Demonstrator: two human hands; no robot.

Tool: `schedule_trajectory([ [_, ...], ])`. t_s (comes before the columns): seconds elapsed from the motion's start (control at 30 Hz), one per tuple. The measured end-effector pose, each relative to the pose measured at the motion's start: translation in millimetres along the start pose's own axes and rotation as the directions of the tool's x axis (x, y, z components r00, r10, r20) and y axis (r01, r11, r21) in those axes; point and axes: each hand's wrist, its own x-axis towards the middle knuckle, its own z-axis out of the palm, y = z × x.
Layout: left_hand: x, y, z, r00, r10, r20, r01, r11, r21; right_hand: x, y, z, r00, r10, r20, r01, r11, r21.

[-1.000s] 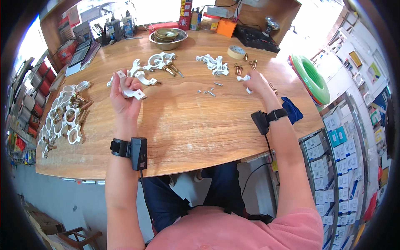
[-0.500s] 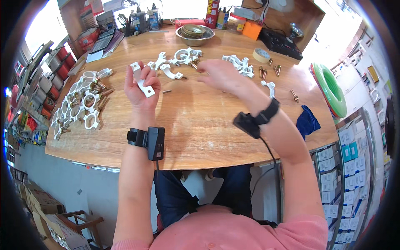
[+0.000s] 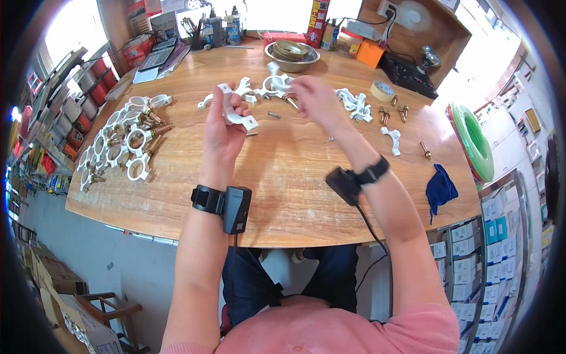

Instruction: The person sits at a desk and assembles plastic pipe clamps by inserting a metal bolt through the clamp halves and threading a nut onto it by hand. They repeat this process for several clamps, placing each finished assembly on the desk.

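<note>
My left hand (image 3: 223, 131) is closed around a white half pipe clamp (image 3: 236, 115), a curved piece with flat, holed ends. Above the table, my right hand (image 3: 321, 101) pinches another white half clamp (image 3: 279, 82), smeared by motion. Behind and beside it lie more white clamp pieces (image 3: 245, 89), partly hidden by my hands. A loose brass-coloured bolt (image 3: 291, 102) rests just left of my right fingers, and a small screw (image 3: 274, 115) lies between my hands.
Ring clamps with bolts (image 3: 128, 137) are heaped at the left. Further right are white halves (image 3: 355, 106), several bolts (image 3: 402, 113), a tape roll (image 3: 383, 91) and a blue cloth (image 3: 441, 190). Metal bowls (image 3: 293, 54) stand at the back, beside a red spray can (image 3: 317, 23).
My right hand has picked up a white half clamp and lifted it. My left hand still holds its half clamp, now turned so its curve shows. The whole view has shifted slightly.
</note>
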Motion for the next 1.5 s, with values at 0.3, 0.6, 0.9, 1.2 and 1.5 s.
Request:
schedule_trajectory([
  [0.3,-19.9,-23.8,22.1,0.972,-0.198,0.127,0.125,0.893,0.433,-82.3,-35.0,-28.9,0.909,0.222,0.352,-0.415,0.419,0.807],
  [0.6,-24.3,-28.8,24.5,0.983,-0.123,0.135,0.044,0.877,0.478,-95.2,-24.0,-16.6,0.93,0.206,0.305,-0.362,0.368,0.856],
  [0.9,-31.0,-39.8,27.9,0.983,-0.109,0.145,-0.014,0.75,0.661,-101.1,-24.3,-19.6,0.975,-0.179,-0.133,0.192,0.977,0.09],
  [1.2,-28.7,-42.3,24.9,0.971,-0.083,0.226,-0.072,0.796,0.601,-101.5,-35.5,-22.0,0.968,-0.083,-0.237,0.161,0.931,0.328],
  [1.5,-31.9,-34.2,19.9,0.957,-0.154,0.244,-0.03,0.787,0.616,-101.8,-33.0,-20.1,0.955,-0.199,-0.218,0.236,0.959,0.156],
])
